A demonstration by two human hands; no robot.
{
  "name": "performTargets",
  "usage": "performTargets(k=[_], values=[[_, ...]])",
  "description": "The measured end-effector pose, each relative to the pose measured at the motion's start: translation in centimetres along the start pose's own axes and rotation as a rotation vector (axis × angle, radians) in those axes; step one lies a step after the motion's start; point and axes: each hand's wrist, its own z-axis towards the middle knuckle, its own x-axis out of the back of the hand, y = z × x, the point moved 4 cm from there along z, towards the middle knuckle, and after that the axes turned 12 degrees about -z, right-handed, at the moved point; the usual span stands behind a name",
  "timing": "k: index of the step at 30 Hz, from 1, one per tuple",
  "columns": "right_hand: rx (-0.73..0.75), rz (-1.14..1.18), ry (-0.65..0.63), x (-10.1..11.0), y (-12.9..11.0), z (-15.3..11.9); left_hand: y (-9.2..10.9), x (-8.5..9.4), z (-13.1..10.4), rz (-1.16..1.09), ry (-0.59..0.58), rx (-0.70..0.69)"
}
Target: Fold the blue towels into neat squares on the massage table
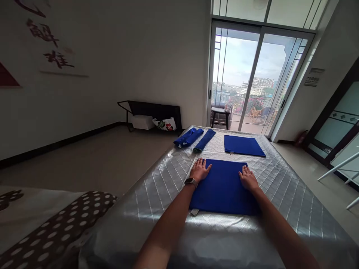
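A flat blue cloth piece (223,190), roughly rectangular, lies on the silvery quilted cover (157,194) in front of me. A small pale tag (194,212) sticks out at its near left corner. My left hand (199,170), with a watch (191,182) on the wrist, rests palm down over the cloth's far left edge, fingers stretched out. On the opposite side my right hand (248,178) lies flat over the right edge, its fingers extended too. Neither hand grips anything.
Beyond the cloth lie a second flat blue cloth (244,145), a rolled blue cloth (204,141) and a bunched blue cloth (189,138). A low black bench (154,110) stands by the wall. White metal legs (339,166) are at the right, a polka-dot cover (64,228) at the left.
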Motion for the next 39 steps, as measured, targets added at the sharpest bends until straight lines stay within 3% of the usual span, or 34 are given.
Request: performTargets(k=[9,12,16,20,23,26,31,34,39], values=[[-0.011,0.093,0.01,-0.2,-0.3,-0.5,-0.3,0.8,-0.5,0.061,0.042,0.091],[-0.017,0.115,0.011,-0.2,-0.4,-0.6,0.4,1.5,-0.7,0.077,0.054,0.1],[-0.023,0.132,0.013,-0.3,-0.5,-0.6,4.8,0.5,-1.2,0.073,0.013,-0.038],[-0.024,0.131,0.021,-0.5,-0.5,-0.5,11.4,-3.1,-2.5,0.025,-0.088,-0.282],[-0.016,0.124,0.029,-0.6,-0.4,-0.5,13.6,-4.8,-3.2,-0.029,-0.151,-0.355],[-0.023,0.126,0.026,-0.5,-0.4,-0.5,11.5,-4.1,-3.3,-0.03,-0.139,-0.278],[-0.027,0.12,0.011,-0.3,-0.4,-0.6,3.4,-0.3,-3.7,0.003,-0.087,-0.116],[-0.032,0.1,0.01,-0.2,-0.4,-0.6,-0.3,0.9,-4.2,0.016,-0.053,-0.05],[-0.037,0.069,0.005,-0.1,-0.3,-0.6,-1.7,0.8,-4.4,-0.005,-0.006,-0.029]])
